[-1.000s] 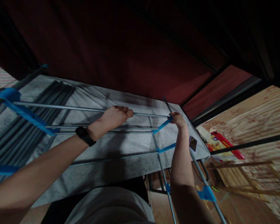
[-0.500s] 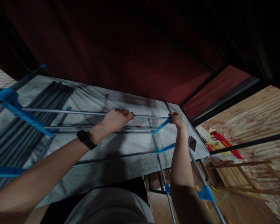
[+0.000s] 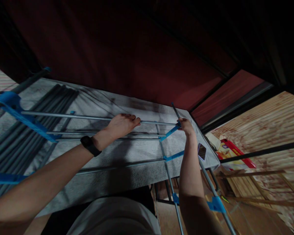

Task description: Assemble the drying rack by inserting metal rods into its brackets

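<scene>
The left hand [image 3: 124, 124] is closed around a metal rod [image 3: 93, 117] that stretches above the cloth-covered surface [image 3: 142, 151], its left end meeting a blue bracket [image 3: 31, 122]. The right hand [image 3: 186, 126] grips the rod's other end, where a second bracket [image 3: 171, 131] meets a thin post [image 3: 175, 111], though its fingertips are partly hidden. A phone [image 3: 202, 151] lies near the right forearm, and a bundle of grey pipes [image 3: 47, 102] rests on the surface at left.

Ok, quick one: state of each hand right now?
Left hand: closed around the upper metal rod.
Right hand: closed on the blue bracket at that rod's end.
</scene>
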A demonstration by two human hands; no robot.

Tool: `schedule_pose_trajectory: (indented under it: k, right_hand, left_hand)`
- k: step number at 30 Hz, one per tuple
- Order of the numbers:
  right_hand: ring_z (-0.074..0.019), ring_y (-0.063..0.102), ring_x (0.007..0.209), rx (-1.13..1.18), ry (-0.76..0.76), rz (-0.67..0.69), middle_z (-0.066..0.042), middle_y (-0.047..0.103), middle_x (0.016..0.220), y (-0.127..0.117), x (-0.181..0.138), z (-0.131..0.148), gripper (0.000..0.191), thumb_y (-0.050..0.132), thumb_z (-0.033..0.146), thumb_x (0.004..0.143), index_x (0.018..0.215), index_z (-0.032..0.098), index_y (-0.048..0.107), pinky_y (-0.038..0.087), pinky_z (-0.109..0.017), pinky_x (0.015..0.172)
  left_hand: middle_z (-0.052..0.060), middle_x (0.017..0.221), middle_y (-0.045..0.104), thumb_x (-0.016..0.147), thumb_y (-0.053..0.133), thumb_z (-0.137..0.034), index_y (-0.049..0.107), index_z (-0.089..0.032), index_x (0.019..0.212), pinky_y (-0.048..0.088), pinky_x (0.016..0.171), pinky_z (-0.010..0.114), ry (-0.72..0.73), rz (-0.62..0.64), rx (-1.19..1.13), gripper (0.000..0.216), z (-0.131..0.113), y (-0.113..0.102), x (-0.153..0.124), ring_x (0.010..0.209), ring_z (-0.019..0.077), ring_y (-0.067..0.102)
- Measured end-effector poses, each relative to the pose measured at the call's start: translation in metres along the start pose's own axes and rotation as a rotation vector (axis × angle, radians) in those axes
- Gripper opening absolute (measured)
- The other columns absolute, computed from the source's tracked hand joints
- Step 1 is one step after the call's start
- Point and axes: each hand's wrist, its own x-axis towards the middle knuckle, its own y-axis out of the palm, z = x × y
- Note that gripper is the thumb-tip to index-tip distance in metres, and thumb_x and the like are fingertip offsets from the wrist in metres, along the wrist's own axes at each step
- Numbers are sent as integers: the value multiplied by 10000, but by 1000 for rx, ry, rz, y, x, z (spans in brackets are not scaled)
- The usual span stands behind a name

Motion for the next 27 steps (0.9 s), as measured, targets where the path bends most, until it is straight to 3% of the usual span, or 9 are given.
schedule_pose_trajectory:
  k: [8, 27]
  right_hand:
    - [-148, 691, 681, 12, 0, -2, -102, 737, 853, 1, 2, -3, 304, 447, 311, 1013, 1002, 127, 688, 555, -220, 586]
    - [-146, 663, 652, -12, -24, -13, -77, 719, 797, 2, 5, -6, 300, 451, 314, 993, 974, 140, 693, 569, -234, 584]
  left_hand:
    - [100, 872, 699, 1030, 420, -365, 693, -181, 1032, 406, 602, 320, -36, 7, -15, 329, -2, 0, 0, 765, 237, 688]
    - [101, 867, 696, 1027, 417, -376, 696, -192, 1040, 392, 592, 318, -56, 36, -63, 334, 0, 0, 1, 755, 235, 681]
